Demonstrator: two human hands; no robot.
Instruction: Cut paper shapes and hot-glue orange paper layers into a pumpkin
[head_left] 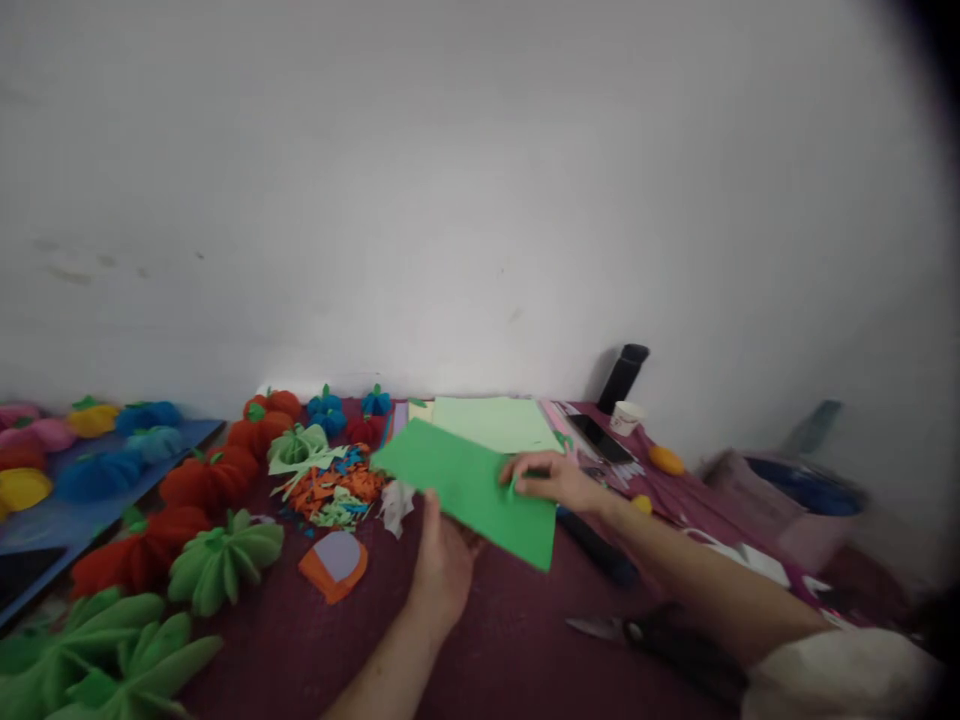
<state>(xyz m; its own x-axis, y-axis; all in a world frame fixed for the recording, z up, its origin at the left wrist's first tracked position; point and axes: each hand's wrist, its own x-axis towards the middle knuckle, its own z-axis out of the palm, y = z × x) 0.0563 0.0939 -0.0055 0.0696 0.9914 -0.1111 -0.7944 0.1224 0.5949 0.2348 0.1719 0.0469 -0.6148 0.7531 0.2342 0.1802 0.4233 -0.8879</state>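
Observation:
A bright green paper sheet (pixel 469 488) is held a little above the dark red tablecloth (pixel 495 640). My left hand (pixel 442 565) grips the sheet's near edge from below, fingers closed on it. My right hand (pixel 551 477) pinches the sheet's right side, with a dark pen-like tip between its fingers that I cannot make out clearly. A paler green sheet (pixel 495 422) lies flat behind, on a stack of coloured paper.
Paper pumpkins in red (pixel 206 478), green (pixel 223 560) and blue (pixel 326 408) crowd the left. A heap of paper scraps (pixel 334 490) and an orange-and-grey cutout (pixel 335 563) lie in the middle. Scissors (pixel 660 640) rest near right. A phone (pixel 602 438), a cup (pixel 625 416) and a black cylinder (pixel 622 378) stand behind.

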